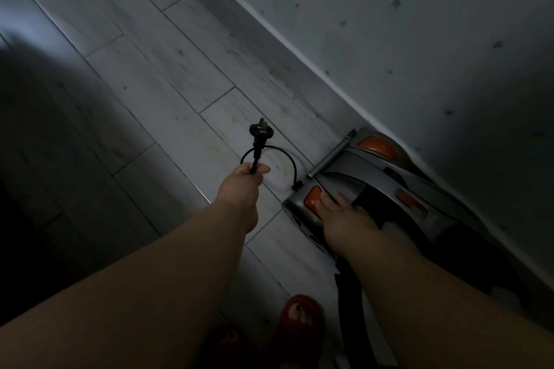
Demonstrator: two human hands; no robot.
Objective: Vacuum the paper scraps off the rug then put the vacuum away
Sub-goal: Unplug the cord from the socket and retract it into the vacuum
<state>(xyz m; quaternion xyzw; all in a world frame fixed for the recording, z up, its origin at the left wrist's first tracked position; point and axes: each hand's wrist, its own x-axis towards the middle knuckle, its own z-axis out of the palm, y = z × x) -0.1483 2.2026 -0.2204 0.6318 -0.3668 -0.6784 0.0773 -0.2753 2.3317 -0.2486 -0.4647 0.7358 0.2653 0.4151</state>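
We count one vacuum [374, 172] with three orange pads [376, 145], one plug [258, 130] and one cord [292, 163] beside it, one left hand [239, 186], one right hand [341, 213], and two red slippers [301, 305] below it.

**Obstructions.** The grey plastic canister vacuum with orange buttons [386, 171] is partly covered. The right hand [341, 214] lies over part of the near orange oval button [311, 199], and the forearm hides the casing's lower side. The vacuum's lower-right end is lost in shadow. The thin black power cord [292, 165] disappears inside the left hand [239, 186].

**Cut off.** The black tube [349, 323], hose or wand undetermined, runs off the bottom edge. So does the second of the red open-toed slippers [302, 317].

**Unreadable.** The grey plank floor [168, 75] is too dark to read at the left of the frame.
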